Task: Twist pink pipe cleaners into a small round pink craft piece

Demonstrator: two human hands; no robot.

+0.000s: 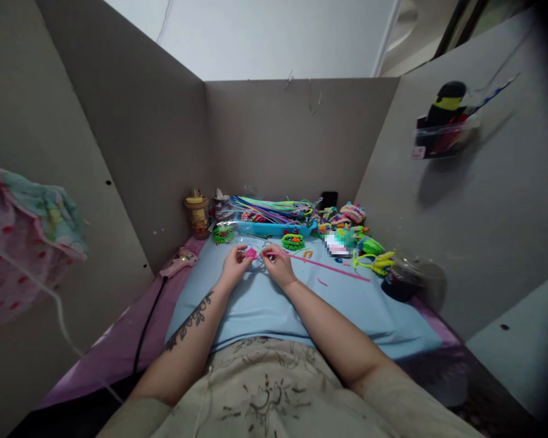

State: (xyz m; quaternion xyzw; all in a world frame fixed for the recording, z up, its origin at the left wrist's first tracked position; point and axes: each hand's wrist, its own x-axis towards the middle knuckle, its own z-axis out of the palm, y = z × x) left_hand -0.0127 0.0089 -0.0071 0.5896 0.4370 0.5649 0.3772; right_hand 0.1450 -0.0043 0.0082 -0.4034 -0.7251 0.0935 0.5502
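My left hand (233, 263) and my right hand (276, 263) meet over a light blue cloth (256, 304) on the table. Between their fingertips sits a small pink twisted pipe-cleaner shape (251, 253). A long pink pipe cleaner (329, 266) runs from my right hand's fingers out to the right across the cloth. Both hands pinch this pink piece. A short pink offcut (322, 281) lies on the cloth near the long stem.
A blue tray (274, 229) with several coloured pipe cleaners stands at the back. Finished fuzzy figures (351, 214) cluster back right, a jar (197, 214) back left. A pink glue gun (179, 263) with a black cord lies left. A dark lidded cup (399, 283) sits right. Cardboard walls enclose the table.
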